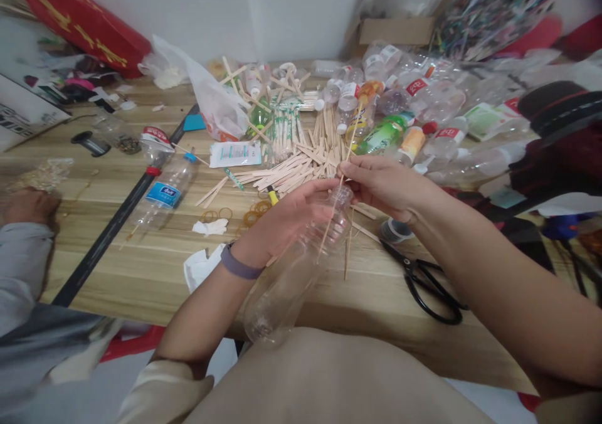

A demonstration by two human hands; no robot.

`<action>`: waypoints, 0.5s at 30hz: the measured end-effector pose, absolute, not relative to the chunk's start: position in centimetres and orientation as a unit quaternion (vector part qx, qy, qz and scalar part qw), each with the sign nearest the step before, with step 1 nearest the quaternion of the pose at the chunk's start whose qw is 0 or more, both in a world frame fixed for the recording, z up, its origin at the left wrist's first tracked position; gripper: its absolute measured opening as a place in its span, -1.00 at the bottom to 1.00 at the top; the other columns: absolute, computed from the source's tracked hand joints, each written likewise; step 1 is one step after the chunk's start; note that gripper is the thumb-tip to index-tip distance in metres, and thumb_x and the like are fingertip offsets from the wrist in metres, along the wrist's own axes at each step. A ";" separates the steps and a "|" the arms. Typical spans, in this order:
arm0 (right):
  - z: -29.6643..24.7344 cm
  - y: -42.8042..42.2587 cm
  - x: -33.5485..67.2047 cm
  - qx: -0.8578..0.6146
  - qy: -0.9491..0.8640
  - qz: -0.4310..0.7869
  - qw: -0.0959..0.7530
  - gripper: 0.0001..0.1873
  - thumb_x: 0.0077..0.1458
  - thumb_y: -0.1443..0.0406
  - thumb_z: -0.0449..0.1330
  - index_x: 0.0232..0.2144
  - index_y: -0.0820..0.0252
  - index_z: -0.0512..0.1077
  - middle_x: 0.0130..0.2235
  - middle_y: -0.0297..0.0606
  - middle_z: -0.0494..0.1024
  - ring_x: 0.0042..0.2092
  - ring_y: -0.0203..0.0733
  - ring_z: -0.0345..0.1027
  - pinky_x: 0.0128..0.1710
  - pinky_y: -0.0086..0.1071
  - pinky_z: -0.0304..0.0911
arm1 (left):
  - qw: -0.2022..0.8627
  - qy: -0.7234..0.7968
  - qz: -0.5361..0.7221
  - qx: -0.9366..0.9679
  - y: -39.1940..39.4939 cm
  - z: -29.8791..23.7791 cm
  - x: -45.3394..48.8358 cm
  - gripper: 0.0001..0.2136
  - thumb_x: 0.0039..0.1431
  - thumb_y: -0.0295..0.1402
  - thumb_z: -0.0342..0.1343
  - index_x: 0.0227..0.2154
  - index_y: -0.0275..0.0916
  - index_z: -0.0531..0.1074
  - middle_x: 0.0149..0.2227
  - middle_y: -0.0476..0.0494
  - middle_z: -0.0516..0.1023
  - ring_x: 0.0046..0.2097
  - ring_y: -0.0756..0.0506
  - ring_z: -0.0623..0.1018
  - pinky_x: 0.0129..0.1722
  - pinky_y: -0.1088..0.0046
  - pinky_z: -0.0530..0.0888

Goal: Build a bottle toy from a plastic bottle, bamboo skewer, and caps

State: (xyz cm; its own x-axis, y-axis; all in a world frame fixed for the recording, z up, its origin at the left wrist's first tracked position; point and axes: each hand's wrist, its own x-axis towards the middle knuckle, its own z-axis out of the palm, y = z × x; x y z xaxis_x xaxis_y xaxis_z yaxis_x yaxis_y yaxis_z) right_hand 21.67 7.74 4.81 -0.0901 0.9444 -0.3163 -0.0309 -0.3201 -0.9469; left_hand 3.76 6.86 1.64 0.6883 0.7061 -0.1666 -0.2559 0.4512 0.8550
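A clear, label-less plastic bottle [282, 292] slants up from my lap at the table's front edge, its neck pointing away from me. My left hand [298, 217], with a purple-grey band on the wrist, is closed around the bottle near its neck. In my right hand [379, 182], thumb and fingers pinch a thin wooden stick [353, 126] at the bottle's mouth. Its lower part runs along or inside the neck; I cannot tell which. Another thin stick [348, 251] hangs down beside the bottle. Black-handled scissors [426, 280] lie to the right, near a small dark cap [396, 230].
Flat wooden sticks [294, 170] lie piled ahead, with rubber bands [256, 214] nearer. Many plastic bottles [437, 98] crowd the back right. On the left are a labelled bottle [164, 189], a black strip [117, 233] and another person's hand [31, 207].
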 end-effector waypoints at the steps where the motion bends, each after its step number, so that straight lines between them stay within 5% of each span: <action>1: 4.9 7.7 21.6 -0.544 -0.420 0.607 0.400 -0.50 0.37 0.45 0.00 -0.65 0.20 0.29 -0.62 -0.35 0.29 -0.57 -0.35 0.16 -0.56 -0.49 0.09 | 0.806 0.259 0.305 0.436 6.9 1.7 3.8 -0.52 -0.05 -0.38 0.33 -0.01 -0.17 0.43 -0.10 -0.14 0.56 -0.21 -0.11 0.58 -0.27 0.38 0.48; 8: 4.2 8.0 21.8 -0.531 -0.421 0.614 0.404 -0.59 0.32 0.41 0.13 -0.61 0.20 0.34 -0.57 -0.32 0.36 -0.54 -0.33 0.23 -0.53 -0.46 0.15 | 0.802 0.269 0.303 0.438 7.6 1.9 4.3 -0.66 -0.11 -0.34 0.33 -0.21 -0.30 0.48 -0.26 -0.12 0.56 -0.33 -0.04 0.53 -0.34 0.43 0.45; 15: 3.9 8.0 21.3 -0.526 -0.426 0.626 0.388 -0.53 0.38 0.40 0.02 -0.61 0.20 0.32 -0.58 -0.32 0.36 -0.55 -0.34 0.22 -0.54 -0.47 0.17 | 0.813 0.292 0.268 0.426 8.0 1.8 4.0 -0.73 -0.01 -0.35 0.28 -0.22 -0.25 0.45 -0.36 -0.09 0.59 -0.30 -0.09 0.58 -0.31 0.41 0.45</action>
State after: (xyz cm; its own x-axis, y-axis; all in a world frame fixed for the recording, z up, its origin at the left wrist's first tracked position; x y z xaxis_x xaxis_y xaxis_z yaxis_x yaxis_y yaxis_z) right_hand 21.32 7.99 3.87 -0.1458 0.9331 -0.3286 -0.0374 -0.3371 -0.9407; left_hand 4.05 7.96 1.76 0.6855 0.6848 -0.2474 -0.1871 0.4940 0.8491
